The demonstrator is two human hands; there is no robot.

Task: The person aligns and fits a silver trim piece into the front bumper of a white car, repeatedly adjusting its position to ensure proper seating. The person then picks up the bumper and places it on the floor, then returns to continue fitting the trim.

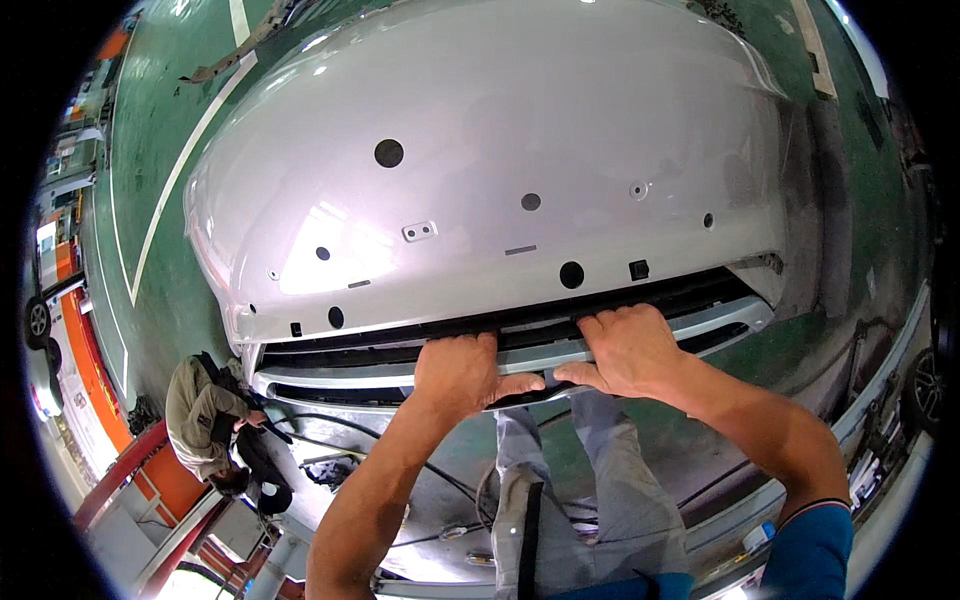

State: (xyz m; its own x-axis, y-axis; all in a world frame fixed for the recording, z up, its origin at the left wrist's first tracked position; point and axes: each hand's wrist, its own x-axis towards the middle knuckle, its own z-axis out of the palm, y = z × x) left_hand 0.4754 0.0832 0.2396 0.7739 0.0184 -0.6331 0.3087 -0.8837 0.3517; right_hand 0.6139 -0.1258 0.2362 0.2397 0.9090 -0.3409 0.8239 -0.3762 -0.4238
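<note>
A large, curved silver car body panel (480, 110) with round and slotted holes fills the upper middle. Along its near edge runs a dark gap, and in front of that lies a long silver bar (335, 379) with black slots. My left hand (452, 372) grips the bar left of its middle, fingers hooked over the far side. Right of the middle, my right hand (625, 350) holds the same bar in the same way. Both thumbs lie along the near face, pointing at each other with a small space between. My fingertips are hidden behind the bar.
At the left a person in a khaki top (195, 415) bends low beside the panel's corner. Dark cables (440, 475) trail over the floor around my legs. A red post (120, 470) stands lower left; a car wheel (925, 390) shows at the far right.
</note>
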